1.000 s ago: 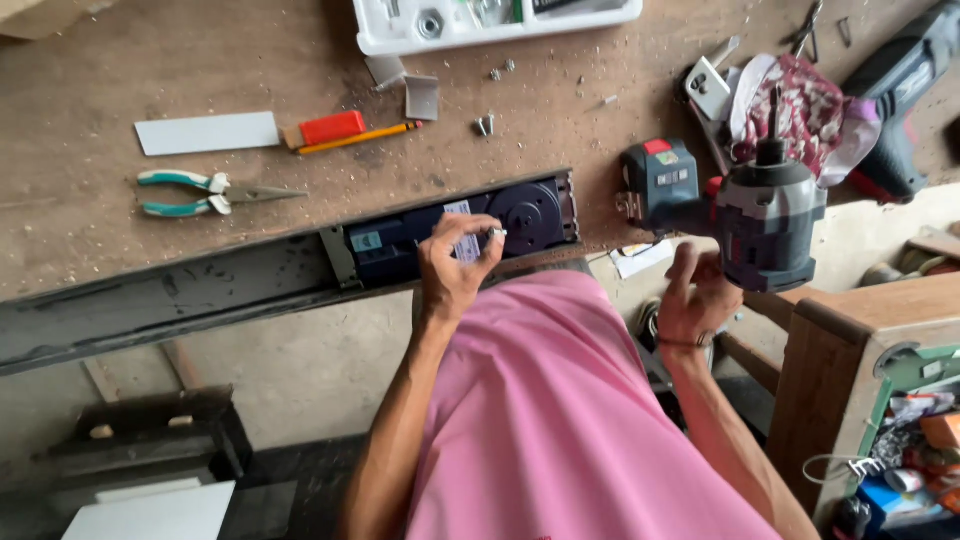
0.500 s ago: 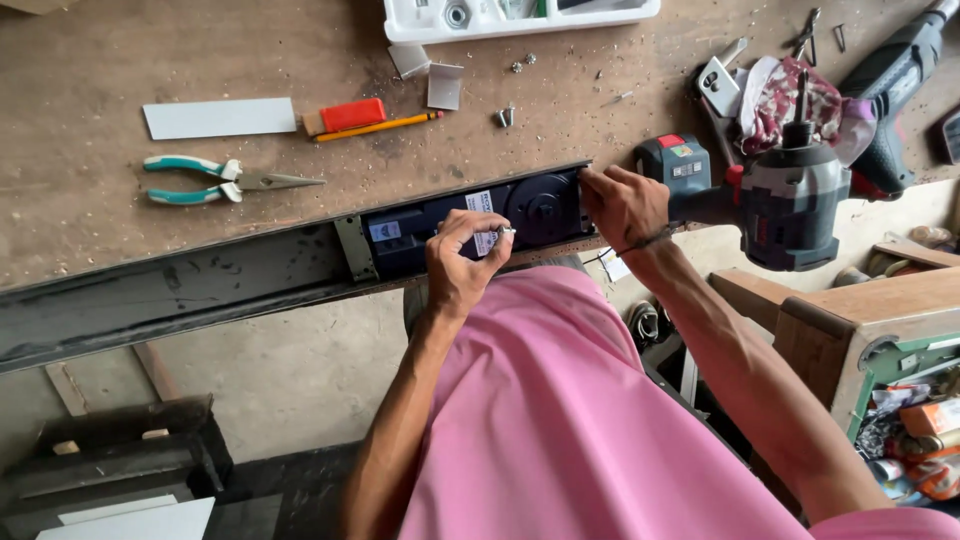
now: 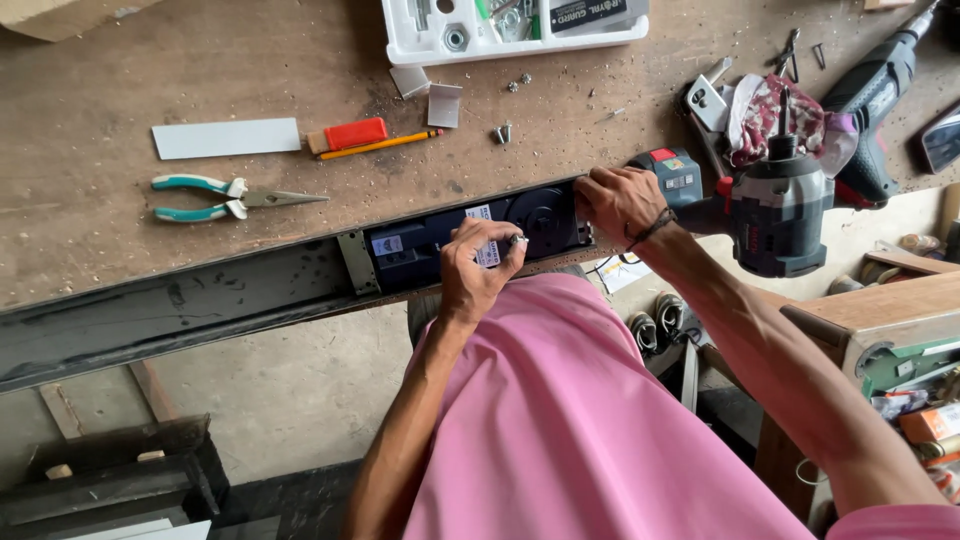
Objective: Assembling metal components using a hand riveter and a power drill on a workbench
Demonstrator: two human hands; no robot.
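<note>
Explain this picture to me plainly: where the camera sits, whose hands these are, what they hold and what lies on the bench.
The one view comes from a camera worn on a person's head, looking down past a pink shirt at two bare hands.

The left hand pinches a small silver screw in its grip, above a black metal mechanism set into a long dark metal channel. The right hand rests on the mechanism's right end.

On the scratched brown wooden bench lie teal-handled long-nose pliers, a yellow pencil, a red block, a white flat strip, loose screws and a white plastic parts tray. A dark grey cordless drill stands beside the right hand; another drill lies farther right.
</note>
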